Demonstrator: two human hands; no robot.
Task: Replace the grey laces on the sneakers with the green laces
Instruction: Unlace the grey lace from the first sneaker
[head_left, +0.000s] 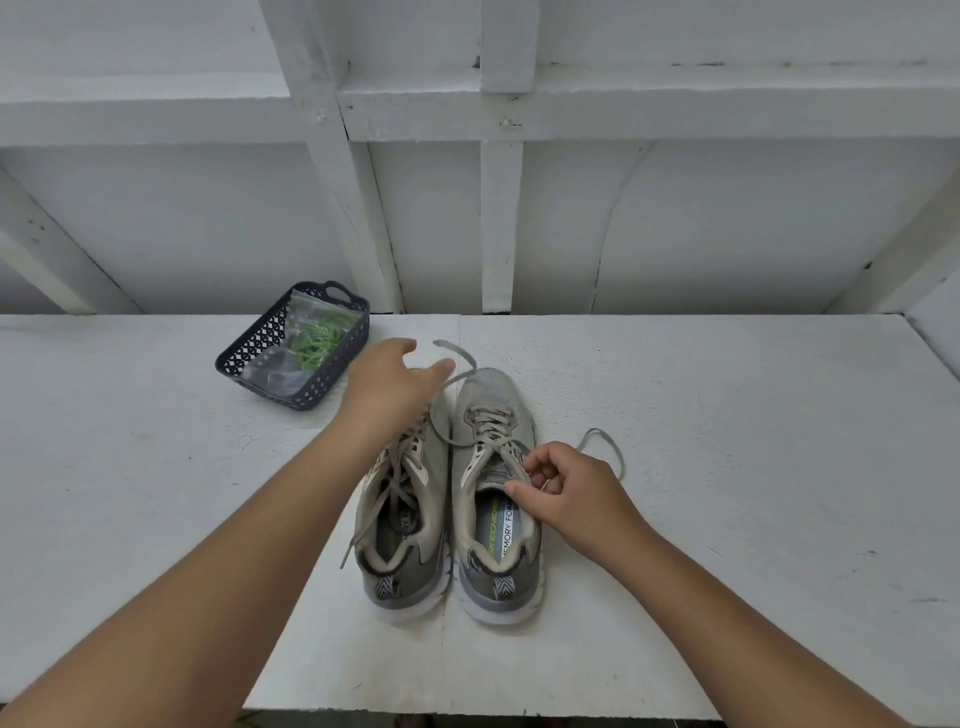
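At frame centre, two grey mesh sneakers (452, 499) stand side by side on the white table (727, 467). The left hand (387, 384) pinches a grey lace (457, 358); the right hand (566, 493) pinches its other end. Green laces (317, 338) lie bagged in the dark plastic basket (244, 353), upper left.

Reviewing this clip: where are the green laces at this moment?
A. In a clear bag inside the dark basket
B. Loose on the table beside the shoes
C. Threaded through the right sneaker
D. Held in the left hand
A: the green laces lie in a clear bag in the dark basket at the back left of the table, while both sneakers show only grey laces.
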